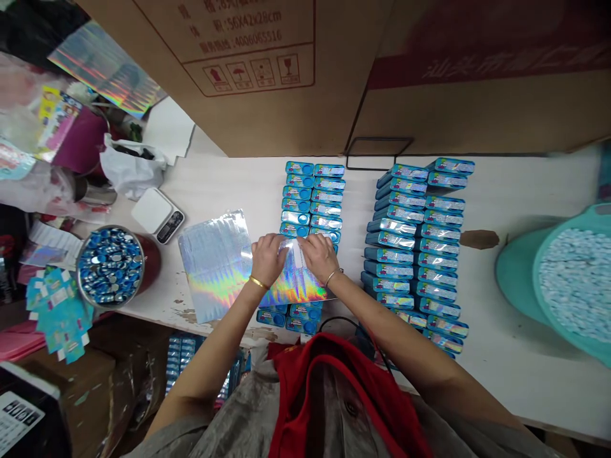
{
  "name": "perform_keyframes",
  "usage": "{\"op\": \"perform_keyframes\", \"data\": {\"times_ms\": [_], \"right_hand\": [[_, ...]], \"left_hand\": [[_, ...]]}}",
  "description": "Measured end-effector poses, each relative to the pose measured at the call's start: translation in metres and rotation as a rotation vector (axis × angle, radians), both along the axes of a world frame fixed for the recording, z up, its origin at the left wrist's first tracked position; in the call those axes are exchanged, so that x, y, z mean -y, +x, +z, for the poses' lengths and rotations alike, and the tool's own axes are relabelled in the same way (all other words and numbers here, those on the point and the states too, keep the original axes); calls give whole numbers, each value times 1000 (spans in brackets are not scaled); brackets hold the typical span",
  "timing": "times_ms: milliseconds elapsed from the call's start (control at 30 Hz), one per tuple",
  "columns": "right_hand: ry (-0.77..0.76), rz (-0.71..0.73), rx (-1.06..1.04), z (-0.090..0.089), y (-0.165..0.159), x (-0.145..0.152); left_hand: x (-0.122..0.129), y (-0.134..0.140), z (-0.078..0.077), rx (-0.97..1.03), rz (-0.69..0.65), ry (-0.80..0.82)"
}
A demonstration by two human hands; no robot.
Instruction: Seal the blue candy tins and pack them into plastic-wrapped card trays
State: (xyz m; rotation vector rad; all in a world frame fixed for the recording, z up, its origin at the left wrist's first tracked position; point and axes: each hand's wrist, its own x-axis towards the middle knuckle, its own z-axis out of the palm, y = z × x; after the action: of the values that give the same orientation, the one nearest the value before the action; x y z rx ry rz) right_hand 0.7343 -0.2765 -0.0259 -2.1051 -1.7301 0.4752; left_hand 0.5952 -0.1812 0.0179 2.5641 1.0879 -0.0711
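Note:
Between my hands is a shiny holographic sheet [296,287], lying over the middle of two columns of small blue boxes [298,193]. My left hand [268,259] pinches its upper left part, thumb and fingers together. Near its upper right part, my right hand [319,257] is also closed, the fingertips close to the left ones. A narrow pale strip shows between the thumbs; whether it is separate from the sheet I cannot tell. Just left of my left hand, a second holographic sheet [214,261] lies flat on the table.
More blue boxes [394,238] stand in two columns to the right. A turquoise tub [518,270] of small pale pieces is at far right. A pot [151,261] of small blue pieces and a white scale [153,210] sit left. Large cartons [286,121] line the back.

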Motion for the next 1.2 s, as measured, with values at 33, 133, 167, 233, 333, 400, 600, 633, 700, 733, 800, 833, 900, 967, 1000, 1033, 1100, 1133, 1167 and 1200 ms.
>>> {"op": "perform_keyframes", "data": {"times_ms": [33,133,167,233,333,400,600,633,700,733,800,833,900,967,1000,1033,1100,1133,1167,1200], "right_hand": [[1,13,3,1,-3,1],[-7,32,7,3,-13,1],[-15,31,5,3,-17,1],[-30,33,-5,4,-25,-2],[-39,40,-19,5,-34,-8],[-35,42,-21,4,-37,-10],[-7,36,5,1,-39,-9],[-3,35,8,1,-39,-9],[2,29,6,1,-40,-9],[2,26,2,2,-42,-9],[-8,23,-9,3,-46,-11],[-16,26,-15,4,-49,-13],[-24,42,-27,4,-56,-17],[-26,61,-37,4,-61,-21],[-26,67,-41,4,-63,-23],[-28,70,-44,4,-64,-24],[-36,73,-50,4,-65,-25],[-39,72,-53,4,-65,-25],[-42,70,-56,3,-66,-25],[-44,67,-59,3,-66,-25]], "left_hand": [[-4,1,0,-37,-3,-9],[-13,0,1,-108,-53,-17],[-15,-2,1,-110,-71,-5],[-16,-9,3,-109,-101,30],[-12,-20,4,-110,-128,77],[-6,-27,4,-95,-126,91],[20,-44,2,8,-36,55],[22,-45,1,23,2,52],[19,-44,-1,35,86,50],[16,-43,-2,22,113,44],[6,-41,-3,-36,115,21],[2,-40,-3,-70,98,12],[-5,-41,-3,-119,70,18],[-6,-43,-2,-132,70,47],[-6,-45,-2,-132,73,61],[-5,-47,-3,-131,74,73],[-2,-51,-5,-123,67,94],[0,-53,-7,-115,60,101],[2,-56,-8,-101,51,106],[4,-58,-8,-81,41,110]]}}
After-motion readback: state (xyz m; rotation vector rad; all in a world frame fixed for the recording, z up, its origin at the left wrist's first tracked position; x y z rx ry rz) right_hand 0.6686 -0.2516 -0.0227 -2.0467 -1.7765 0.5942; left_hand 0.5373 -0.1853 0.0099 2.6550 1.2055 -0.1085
